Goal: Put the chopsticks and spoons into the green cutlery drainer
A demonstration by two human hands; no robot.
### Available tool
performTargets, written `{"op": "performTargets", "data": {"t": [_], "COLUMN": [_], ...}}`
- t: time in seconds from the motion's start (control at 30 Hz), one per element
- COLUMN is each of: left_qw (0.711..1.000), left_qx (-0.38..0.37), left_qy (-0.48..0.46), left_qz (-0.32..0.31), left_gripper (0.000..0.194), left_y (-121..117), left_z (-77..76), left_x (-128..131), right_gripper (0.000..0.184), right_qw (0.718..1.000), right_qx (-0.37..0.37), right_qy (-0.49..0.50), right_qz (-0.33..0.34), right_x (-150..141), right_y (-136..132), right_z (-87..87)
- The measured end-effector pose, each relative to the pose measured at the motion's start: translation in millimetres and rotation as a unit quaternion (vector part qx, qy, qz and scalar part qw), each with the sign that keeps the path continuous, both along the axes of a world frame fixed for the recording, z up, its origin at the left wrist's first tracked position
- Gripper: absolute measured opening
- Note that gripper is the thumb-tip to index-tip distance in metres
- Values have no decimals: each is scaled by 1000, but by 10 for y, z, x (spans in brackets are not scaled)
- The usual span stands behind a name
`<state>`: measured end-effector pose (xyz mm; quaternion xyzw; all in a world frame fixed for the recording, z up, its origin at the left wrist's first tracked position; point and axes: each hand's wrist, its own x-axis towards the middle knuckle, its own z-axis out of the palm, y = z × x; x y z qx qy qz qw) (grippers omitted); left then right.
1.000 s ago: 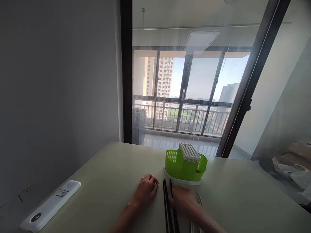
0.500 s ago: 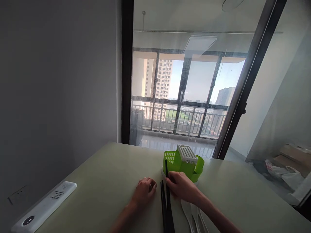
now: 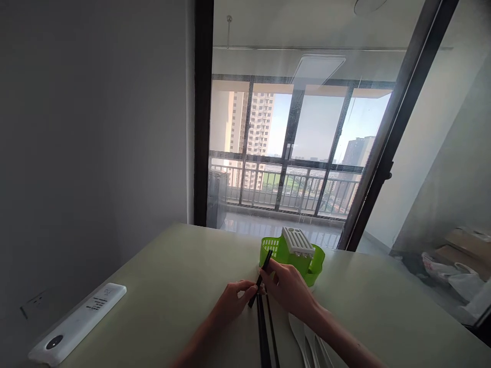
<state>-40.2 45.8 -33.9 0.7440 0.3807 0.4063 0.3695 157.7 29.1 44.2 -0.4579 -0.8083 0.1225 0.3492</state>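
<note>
Black chopsticks (image 3: 267,259) are raised at a slant in front of the green cutlery holder (image 3: 317,260). My right hand (image 3: 291,289) is closed on their upper part. Lower down, my left hand (image 3: 235,299) pinches them between thumb and fingers. How many sticks are held is hard to make out. Below the hands, more black chopsticks (image 3: 263,332) lie lengthwise on the table. White spoons (image 3: 299,335) lie to their right, partly under my right forearm. The holder has a slotted white top (image 3: 297,241) and stands just beyond my right hand.
A long white box-like object (image 3: 82,322) with dark print lies along the left edge of the pale table (image 3: 172,266), next to the grey wall. Past the table is a glass door with a dark frame (image 3: 378,186). Bags and cardboard (image 3: 456,266) are on the floor at right.
Chopsticks have been lifted and tilted off the table ones. My left hand has moved right and now grips them with my right hand. The view has shifted slightly.
</note>
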Motion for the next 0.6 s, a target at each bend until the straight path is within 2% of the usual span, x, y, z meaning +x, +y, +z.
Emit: {"op": "performTargets", "data": {"t": [0.1, 0.2, 0.4, 0.6], "left_qw": [1000, 999, 995, 994], "left_qx": [-14, -36, -95, -105], "left_qy": [11, 11, 8, 18], "left_qz": [-8, -14, -31, -16], "left_gripper": [32, 26, 30, 36], "left_y": [1, 26, 83, 131], "left_z": [29, 14, -71, -176], "left_x": [-32, -63, -110, -133], "right_gripper": [20, 19, 35, 38], "right_qw": [1000, 1000, 999, 999], "right_qx": [-13, -18, -21, 27], "right_qy": [4, -7, 24, 20], "right_qz": [9, 8, -20, -20], "right_x": [-20, -31, -22, -28], "right_y": [36, 33, 34, 55], "right_z": [-13, 44, 307, 466]}}
